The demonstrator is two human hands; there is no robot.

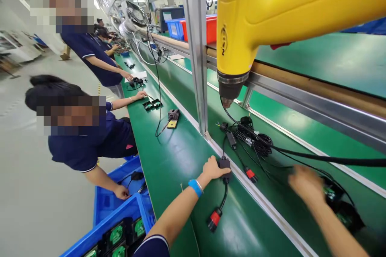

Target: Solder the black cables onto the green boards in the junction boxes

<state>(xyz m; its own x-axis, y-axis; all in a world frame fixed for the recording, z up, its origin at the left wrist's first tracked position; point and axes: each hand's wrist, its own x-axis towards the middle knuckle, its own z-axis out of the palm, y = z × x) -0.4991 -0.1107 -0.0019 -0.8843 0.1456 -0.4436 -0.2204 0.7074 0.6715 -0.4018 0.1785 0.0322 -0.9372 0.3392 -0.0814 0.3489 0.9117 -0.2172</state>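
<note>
My left hand (212, 169) is closed around a small black cable box (224, 165) at the bench edge. From its near end a short black cable runs to a red-and-black connector (214, 219) lying on the green bench. My right hand (306, 186) is smeared by motion, so its fingers do not show clearly. Beside it, at the right, are black housings with green circuit boards (331, 190). Between my hands lie a second red-and-black connector (251, 174) and a coiled bundle of black cable (255, 140).
A yellow power tool (238, 19) hangs overhead at the right, close to a metal post (194, 48). Blue bins (141, 206), one with circuit-board housings, stand at the lower left. Two co-workers (81, 144) (90, 56) work along the green bench (171, 160); a soldering-iron stand (173, 118) sits there.
</note>
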